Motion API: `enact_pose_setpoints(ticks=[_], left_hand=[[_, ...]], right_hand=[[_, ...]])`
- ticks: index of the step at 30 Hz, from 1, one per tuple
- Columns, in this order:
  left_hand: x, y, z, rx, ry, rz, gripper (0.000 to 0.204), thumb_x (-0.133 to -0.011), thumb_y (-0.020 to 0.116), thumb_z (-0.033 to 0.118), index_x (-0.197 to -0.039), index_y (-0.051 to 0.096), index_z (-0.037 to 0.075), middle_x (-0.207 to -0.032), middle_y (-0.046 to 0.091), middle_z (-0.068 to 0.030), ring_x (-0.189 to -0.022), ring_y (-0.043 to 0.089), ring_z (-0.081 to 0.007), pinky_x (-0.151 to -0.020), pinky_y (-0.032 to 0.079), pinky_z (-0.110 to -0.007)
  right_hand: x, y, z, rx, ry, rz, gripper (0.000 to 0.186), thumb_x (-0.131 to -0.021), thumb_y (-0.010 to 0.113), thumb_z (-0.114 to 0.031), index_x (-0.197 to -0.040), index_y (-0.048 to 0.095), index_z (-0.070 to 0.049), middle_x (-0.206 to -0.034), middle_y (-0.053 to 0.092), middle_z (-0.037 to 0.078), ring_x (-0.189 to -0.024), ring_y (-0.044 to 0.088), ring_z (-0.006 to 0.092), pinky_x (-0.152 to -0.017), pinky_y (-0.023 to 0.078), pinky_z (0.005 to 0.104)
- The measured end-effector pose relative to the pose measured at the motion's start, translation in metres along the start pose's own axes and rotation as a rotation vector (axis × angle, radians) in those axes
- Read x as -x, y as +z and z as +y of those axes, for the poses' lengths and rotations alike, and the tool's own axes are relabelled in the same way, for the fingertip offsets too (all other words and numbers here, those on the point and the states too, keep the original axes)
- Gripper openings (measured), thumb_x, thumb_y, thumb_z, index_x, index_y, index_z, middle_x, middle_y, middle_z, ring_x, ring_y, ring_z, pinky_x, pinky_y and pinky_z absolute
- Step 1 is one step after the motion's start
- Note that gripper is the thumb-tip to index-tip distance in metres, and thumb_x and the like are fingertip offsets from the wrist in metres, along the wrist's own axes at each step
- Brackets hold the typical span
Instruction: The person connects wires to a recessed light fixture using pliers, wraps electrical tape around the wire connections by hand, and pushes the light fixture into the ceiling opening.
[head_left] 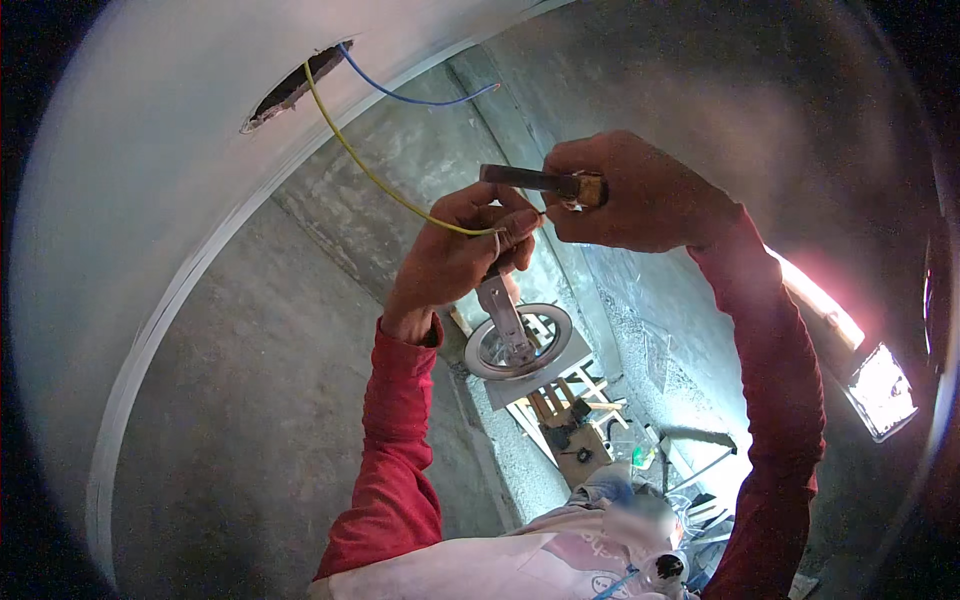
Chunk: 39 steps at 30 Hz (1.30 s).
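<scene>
My left hand (pixel 445 255) is closed, pinching the end of a yellow wire (pixel 375 178) between thumb and fingers. The wire drops from a ragged oval hole (pixel 275 103) in the white ceiling panel. Just below this hand hangs a round ring-shaped light fitting (pixel 478 352) on a pale bracket (pixel 503 310); how it is held is hidden. My right hand (pixel 645 195) is wrapped around a tool with a dark bar (pixel 525 178) and a tan, block-like end; its exact kind is unclear. Its fingertips almost meet my left thumb at the wire end.
A blue wire (pixel 420 102) with a bare copper tip sticks out of the same hole. Far below are wooden slats (pixel 585 385), dark tools (pixel 565 430) and a person (pixel 610 520). Concrete walls surround the space; a bright lit panel (pixel 880 395) shows at right.
</scene>
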<state>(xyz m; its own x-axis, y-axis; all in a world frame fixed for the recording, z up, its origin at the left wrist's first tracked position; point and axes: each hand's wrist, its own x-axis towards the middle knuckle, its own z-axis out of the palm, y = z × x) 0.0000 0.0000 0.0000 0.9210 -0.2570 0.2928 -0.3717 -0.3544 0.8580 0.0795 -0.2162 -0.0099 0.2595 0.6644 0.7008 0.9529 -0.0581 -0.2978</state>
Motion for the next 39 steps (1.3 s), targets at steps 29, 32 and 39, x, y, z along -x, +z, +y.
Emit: enact_pose_setpoints(ticks=[29, 32, 39], left_hand=[[-0.010, -0.014, 0.016, -0.050, 0.179, 0.197, 0.018, -0.092, 0.068, 0.018, -0.086, 0.062, 0.002, -0.068, 0.057, 0.0002, -0.053, 0.048, -0.0022, -0.047, 0.037, -0.019], [-0.012, -0.016, 0.014, -0.073, 0.238, 0.222, 0.017, -0.091, 0.068, 0.017, -0.086, 0.062, 0.002, -0.068, 0.057, -0.0001, -0.053, 0.048, -0.0022, -0.046, 0.036, -0.019], [-0.023, -0.018, 0.011, -0.015, 0.331, 0.427, 0.023, -0.089, 0.071, 0.023, -0.090, 0.064, 0.001, -0.076, 0.060, -0.0026, -0.051, 0.047, -0.0059, -0.048, 0.038, -0.023]], right_hand=[[-0.021, 0.012, -0.003, -0.171, -0.038, 0.372, 0.022, -0.081, 0.072, -0.025, -0.086, 0.066, -0.005, -0.073, 0.065, 0.010, -0.067, 0.061, 0.0170, -0.063, 0.050, 0.0360], [-0.025, 0.018, 0.010, -0.197, -0.063, 0.391, 0.020, -0.082, 0.072, -0.024, -0.089, 0.068, -0.006, -0.070, 0.064, 0.008, -0.066, 0.061, 0.0167, -0.063, 0.050, 0.0355], [-0.039, 0.041, 0.041, -0.794, 0.240, 0.793, 0.023, -0.091, 0.063, -0.025, -0.097, 0.070, -0.004, -0.075, 0.064, 0.002, -0.060, 0.053, 0.0088, -0.058, 0.045, 0.0257]])
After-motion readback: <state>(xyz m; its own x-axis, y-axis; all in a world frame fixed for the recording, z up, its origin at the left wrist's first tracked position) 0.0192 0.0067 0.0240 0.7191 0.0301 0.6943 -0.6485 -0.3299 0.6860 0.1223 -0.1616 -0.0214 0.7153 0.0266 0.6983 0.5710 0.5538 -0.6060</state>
